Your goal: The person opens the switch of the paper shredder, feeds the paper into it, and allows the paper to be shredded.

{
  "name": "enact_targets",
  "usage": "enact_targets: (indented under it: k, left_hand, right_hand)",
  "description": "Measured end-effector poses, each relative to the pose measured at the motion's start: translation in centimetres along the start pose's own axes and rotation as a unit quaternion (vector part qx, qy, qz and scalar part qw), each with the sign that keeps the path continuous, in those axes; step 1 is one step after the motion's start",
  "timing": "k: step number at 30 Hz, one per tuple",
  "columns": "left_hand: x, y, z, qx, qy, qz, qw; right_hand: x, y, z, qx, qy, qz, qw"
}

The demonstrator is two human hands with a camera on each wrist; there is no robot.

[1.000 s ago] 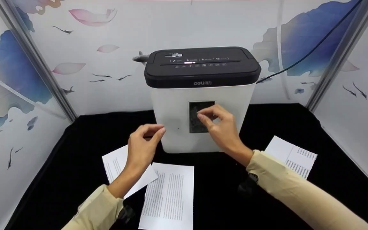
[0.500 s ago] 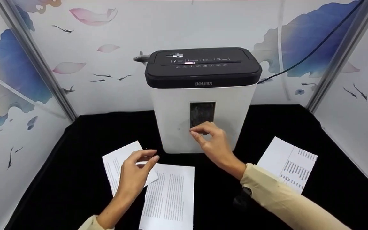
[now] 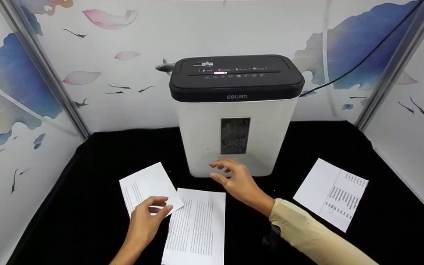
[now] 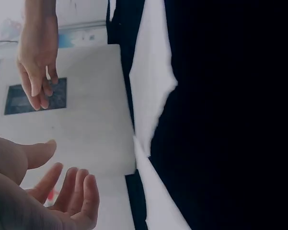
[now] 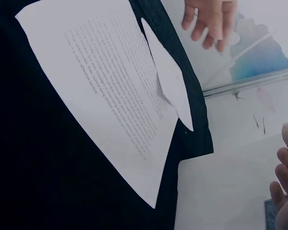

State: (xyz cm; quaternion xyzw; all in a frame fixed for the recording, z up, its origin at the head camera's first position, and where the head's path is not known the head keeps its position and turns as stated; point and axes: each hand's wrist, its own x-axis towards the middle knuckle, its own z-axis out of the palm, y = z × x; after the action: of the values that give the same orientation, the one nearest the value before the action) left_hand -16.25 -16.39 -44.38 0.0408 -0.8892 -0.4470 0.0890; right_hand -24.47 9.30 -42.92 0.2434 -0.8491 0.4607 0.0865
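Note:
A paper shredder [image 3: 204,136] with a white bin and black top stands at the back of the black cloth. My left hand [image 3: 144,222] hovers over the left sheet of paper [image 3: 149,180], fingers loosely bent with a gap to the thumb and nothing between them. In front of the shredder's lower part is my right hand [image 3: 239,184], its fingers relaxed and apart from the thumb, also holding nothing. Between the hands lies a printed sheet [image 3: 197,228], touching the left sheet at its upper corner. Both hands also show in the left wrist view, where the left fingers [image 4: 76,196] are relaxed.
Another printed sheet [image 3: 333,195] lies on the cloth at the right. A black cord [image 3: 363,60] runs from behind the shredder up to the right. Patterned white panels [image 3: 131,106] with metal posts [image 3: 46,70] enclose the back and sides.
Both hands have come down and back from the shredder's front, the left lower over the sheets. The right thumb and fingers, close together before, have spread apart. The papers lie as before.

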Motion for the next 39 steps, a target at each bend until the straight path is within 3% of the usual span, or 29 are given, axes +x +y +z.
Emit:
enact_targets:
  k: [7, 12, 18, 23, 28, 34, 39]
  left_hand:
    - [-0.5, -2.5, 0.3, 0.036, -0.014, -0.018, 0.9991]
    - [-0.9, -3.9, 0.5, 0.063, -0.039, -0.042, 0.9963]
    - [-1.2, -4.5, 0.7, 0.087, -0.093, -0.077, 0.9889]
    - [-1.1, -4.5, 0.9, 0.064, -0.112, -0.091, 0.9874]
    - [-1.0, -4.5, 1.1, 0.025, -0.133, -0.085, 0.987]
    - [-1.1, -4.6, 1.1, -0.008, -0.148, -0.075, 0.9861]
    - [-1.1, -4.5, 1.0, -0.034, -0.158, -0.089, 0.9828]
  right_hand:
    - [-0.8, 2.4, 1.7, -0.014, -0.076, -0.01, 0.997]
    - [-1.1, 4.1, 2.3, -0.018, -0.089, 0.005, 0.9959]
    - [-1.4, 5.6, 2.8, -0.021, -0.085, 0.038, 0.9954]
    - [-1.6, 5.9, 3.4, -0.034, -0.095, 0.07, 0.9925]
    - [-1.5, 6.1, 3.8, -0.052, -0.104, 0.104, 0.9877]
    - [-1.4, 6.4, 4.0, -0.092, -0.092, 0.098, 0.9866]
    - [-1.6, 6.5, 4.1, -0.101, -0.083, 0.128, 0.9831]
